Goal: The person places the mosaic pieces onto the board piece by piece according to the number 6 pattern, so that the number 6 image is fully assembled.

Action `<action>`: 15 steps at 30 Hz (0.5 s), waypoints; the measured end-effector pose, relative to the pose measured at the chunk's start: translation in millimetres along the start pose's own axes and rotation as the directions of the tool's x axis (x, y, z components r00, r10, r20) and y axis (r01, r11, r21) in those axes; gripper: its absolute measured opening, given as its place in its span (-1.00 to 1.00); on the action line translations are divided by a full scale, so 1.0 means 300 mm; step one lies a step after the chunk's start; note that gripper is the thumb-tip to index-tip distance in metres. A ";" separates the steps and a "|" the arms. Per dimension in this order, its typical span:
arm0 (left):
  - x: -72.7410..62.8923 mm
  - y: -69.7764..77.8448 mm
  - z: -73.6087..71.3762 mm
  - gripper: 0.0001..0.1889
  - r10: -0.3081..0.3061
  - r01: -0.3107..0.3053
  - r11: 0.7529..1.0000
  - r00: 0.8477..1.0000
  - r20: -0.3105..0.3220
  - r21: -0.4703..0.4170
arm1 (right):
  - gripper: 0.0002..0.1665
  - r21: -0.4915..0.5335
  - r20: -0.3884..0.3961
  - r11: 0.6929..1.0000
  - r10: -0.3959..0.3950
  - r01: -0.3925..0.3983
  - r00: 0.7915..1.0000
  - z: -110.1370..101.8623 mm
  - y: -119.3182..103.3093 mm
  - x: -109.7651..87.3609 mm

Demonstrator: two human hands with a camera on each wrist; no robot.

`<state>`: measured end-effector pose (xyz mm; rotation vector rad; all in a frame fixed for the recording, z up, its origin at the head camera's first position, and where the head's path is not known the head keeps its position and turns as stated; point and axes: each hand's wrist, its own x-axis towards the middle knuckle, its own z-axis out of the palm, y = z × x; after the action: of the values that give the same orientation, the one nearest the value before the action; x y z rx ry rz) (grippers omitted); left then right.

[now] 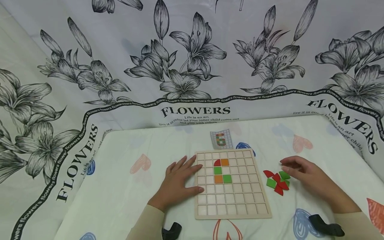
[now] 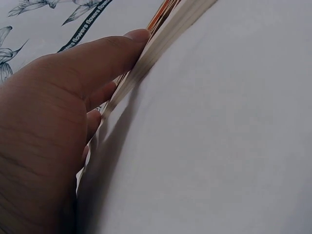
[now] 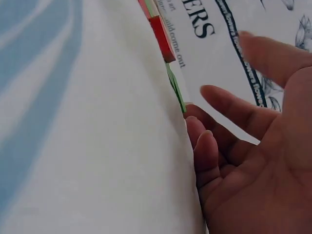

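Note:
A light wooden grid board (image 1: 234, 209) lies flat on the cloth. In its upper left part sit a red quarter-round tile (image 1: 217, 163), an orange square tile (image 1: 224, 162) and several other orange and green squares. My left hand (image 1: 180, 183) rests with spread fingers on the board's left edge; the left wrist view shows the thumb (image 2: 105, 61) against the rim. To the board's right is a loose pile of red and green tiles (image 1: 281, 184). Beside it hovers my right hand (image 1: 306, 175), its thumb and index finger apart and nothing visible between them.
Behind the board lies a small printed card (image 1: 221, 139) with a coloured grid pattern. A white cloth (image 1: 120, 186) with hearts covers the table, and a flower-printed sheet (image 1: 144, 116) hangs behind. Dark wrist devices (image 1: 327, 226) show below both hands.

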<state>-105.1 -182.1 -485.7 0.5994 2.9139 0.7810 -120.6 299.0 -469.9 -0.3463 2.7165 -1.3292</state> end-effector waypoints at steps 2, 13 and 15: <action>0.000 0.001 -0.002 -0.15 0.003 -0.003 1.000 1.000 -0.001 -0.004 | -0.62 -0.010 0.004 1.000 -0.004 0.004 1.000 0.000 0.007 0.000; -0.002 0.004 -0.006 -0.14 0.001 -0.001 1.000 1.000 0.003 -0.007 | -0.60 -0.099 0.003 0.994 -0.054 0.054 0.999 0.004 0.013 -0.004; -0.002 0.003 -0.005 -0.14 -0.001 0.001 1.000 1.000 0.004 -0.005 | -0.61 -0.108 0.002 0.991 -0.074 0.073 0.997 0.004 0.013 -0.003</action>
<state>-104.4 -182.2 -483.8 0.5980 2.9076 0.7860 -120.0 300.6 -473.7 -0.4585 2.8104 -1.2020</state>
